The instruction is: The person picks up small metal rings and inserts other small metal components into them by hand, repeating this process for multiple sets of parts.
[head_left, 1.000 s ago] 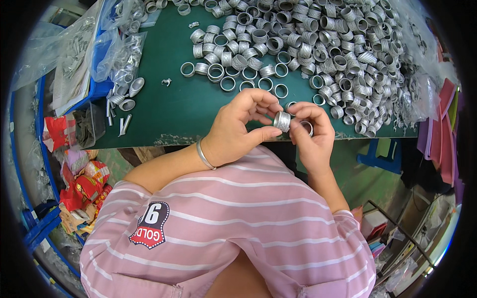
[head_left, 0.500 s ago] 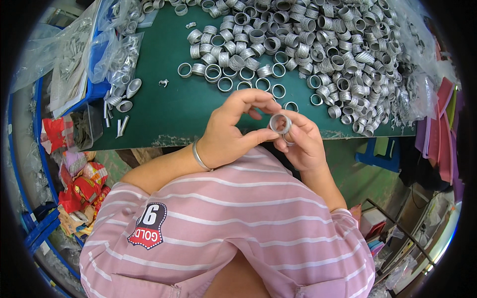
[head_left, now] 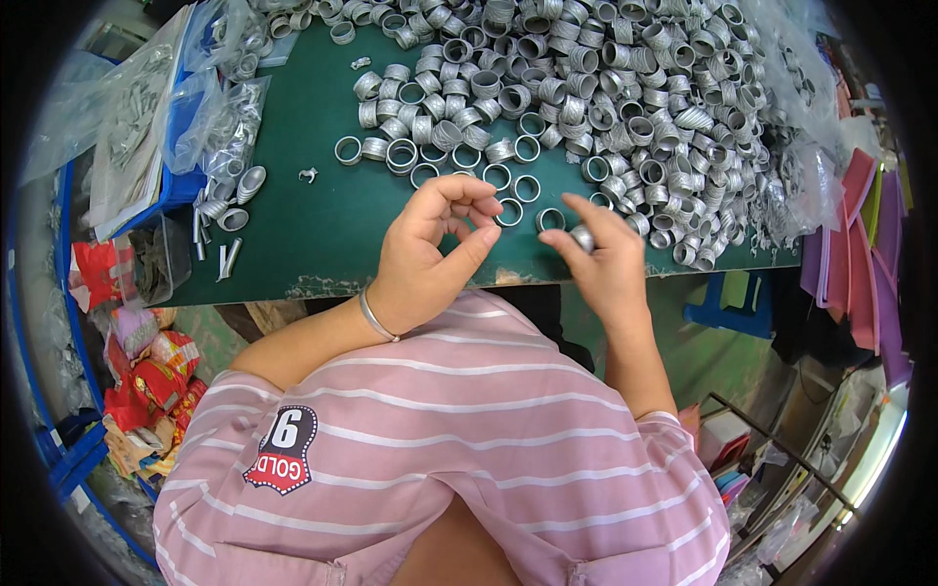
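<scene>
My left hand point(head_left: 438, 234) is over the table's front edge, fingers curled and thumb apart, with nothing visible between them. Just past its fingertips, a silver metal ring point(head_left: 508, 212) lies on the green table. My right hand point(head_left: 608, 256) has its thumb and index finger spread. Within its grasp sits a silver metal ring point(head_left: 583, 237), partly hidden by the thumb and fingers. Another ring point(head_left: 550, 220) rests on the table between my two hands. Behind them, several loose rings lead back to a large heap of textured silver rings point(head_left: 586, 78).
At the left are a blue bin point(head_left: 183, 186), clear plastic bags point(head_left: 239, 122), small metal tubes point(head_left: 230, 259) and oval metal pieces point(head_left: 251, 183). A tiny figure-shaped metal piece point(head_left: 308, 175) lies alone on the table. A blue stool point(head_left: 733, 308) stands below the table at the right.
My hands have moved apart; the left shifted left, the right slightly right. The ring pinched between them is no longer there, and a ring now lies on the table between the hands.
</scene>
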`<state>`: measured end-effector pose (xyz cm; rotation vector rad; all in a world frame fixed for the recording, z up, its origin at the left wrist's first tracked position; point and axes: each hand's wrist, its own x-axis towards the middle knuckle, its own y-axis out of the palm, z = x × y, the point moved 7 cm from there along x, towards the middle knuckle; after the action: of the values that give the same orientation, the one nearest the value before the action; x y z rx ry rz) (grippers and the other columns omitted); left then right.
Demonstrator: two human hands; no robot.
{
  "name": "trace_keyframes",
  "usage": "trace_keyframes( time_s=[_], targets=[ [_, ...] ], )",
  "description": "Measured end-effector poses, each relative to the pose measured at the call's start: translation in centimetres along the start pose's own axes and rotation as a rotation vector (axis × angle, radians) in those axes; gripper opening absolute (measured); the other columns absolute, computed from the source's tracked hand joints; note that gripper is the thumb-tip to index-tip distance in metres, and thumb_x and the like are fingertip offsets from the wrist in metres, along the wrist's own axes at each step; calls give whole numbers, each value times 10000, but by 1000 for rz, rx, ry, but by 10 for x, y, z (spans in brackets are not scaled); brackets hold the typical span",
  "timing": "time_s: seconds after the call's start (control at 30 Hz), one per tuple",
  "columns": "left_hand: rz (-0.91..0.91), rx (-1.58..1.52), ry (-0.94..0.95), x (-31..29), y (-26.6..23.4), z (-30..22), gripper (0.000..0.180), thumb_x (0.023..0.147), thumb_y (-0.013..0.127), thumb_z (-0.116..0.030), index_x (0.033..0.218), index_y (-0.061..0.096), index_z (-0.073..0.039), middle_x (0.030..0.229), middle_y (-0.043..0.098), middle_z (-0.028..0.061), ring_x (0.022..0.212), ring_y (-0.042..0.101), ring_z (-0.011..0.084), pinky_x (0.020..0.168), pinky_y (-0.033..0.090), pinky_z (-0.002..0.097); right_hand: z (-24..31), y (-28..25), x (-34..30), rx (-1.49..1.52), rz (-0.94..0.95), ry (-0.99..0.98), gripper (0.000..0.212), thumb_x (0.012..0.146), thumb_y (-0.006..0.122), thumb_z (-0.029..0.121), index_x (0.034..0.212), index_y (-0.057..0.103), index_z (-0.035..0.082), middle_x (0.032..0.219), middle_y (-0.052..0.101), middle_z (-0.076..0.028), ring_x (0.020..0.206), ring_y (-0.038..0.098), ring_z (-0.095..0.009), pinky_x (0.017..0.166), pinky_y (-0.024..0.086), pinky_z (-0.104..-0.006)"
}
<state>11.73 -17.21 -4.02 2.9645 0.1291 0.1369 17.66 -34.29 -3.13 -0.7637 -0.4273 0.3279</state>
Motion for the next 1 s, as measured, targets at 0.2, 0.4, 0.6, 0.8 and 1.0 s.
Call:
trace_keyframes(
  time_s=[0.2, 0.4, 0.6, 0.8, 1.0],
  targets=[
    [30, -48, -100, -3, 1, 10, 340, 828, 566, 32, 1143, 445, -7, 1026, 534, 90, 932, 532, 123, 777, 453, 235, -8, 15, -6, 369, 138, 188, 347, 703, 730, 57, 1029, 610, 35, 887, 617, -84, 759, 578, -167, 658, 466, -273],
    [141, -325, -328, -4, 13, 16, 351, 843, 594, -30, 1149, 423, -12, 1051, 531, 117, 900, 570, 143, 758, 480, 245, 15, 25, -15, 973, 205, 227, 392, 716, 719, 5, 1084, 581, 3, 988, 610, -53, 891, 558, -95, 751, 455, -224],
    [183, -118, -86, -2, 9, 8, 416, 772, 657, 23, 1121, 433, -12, 1051, 522, 107, 932, 557, 155, 782, 469, 266, 22, 34, -13, 956, 217, 173, 366, 754, 688, 16, 1095, 561, -15, 952, 609, -95, 751, 579, -109, 640, 463, -208],
    [58, 116, 301, -1, 3, -18, 551, 653, 712, 48, 1138, 468, -43, 1072, 495, 109, 899, 555, 167, 699, 483, 248, 14, 51, -26, 1382, 415, 500, 276, 816, 648, 88, 1055, 563, -22, 793, 608, -87, 551, 504, -66, 448, 381, -174],
    [135, 317, 346, -1, 7, -22, 598, 669, 708, 41, 1187, 424, -50, 1134, 433, 108, 932, 528, 164, 733, 469, 256, 13, 48, -21, 1220, 285, 399, 318, 780, 679, 46, 1074, 564, 2, 832, 598, -52, 594, 520, -53, 481, 404, -173]
  ],
)
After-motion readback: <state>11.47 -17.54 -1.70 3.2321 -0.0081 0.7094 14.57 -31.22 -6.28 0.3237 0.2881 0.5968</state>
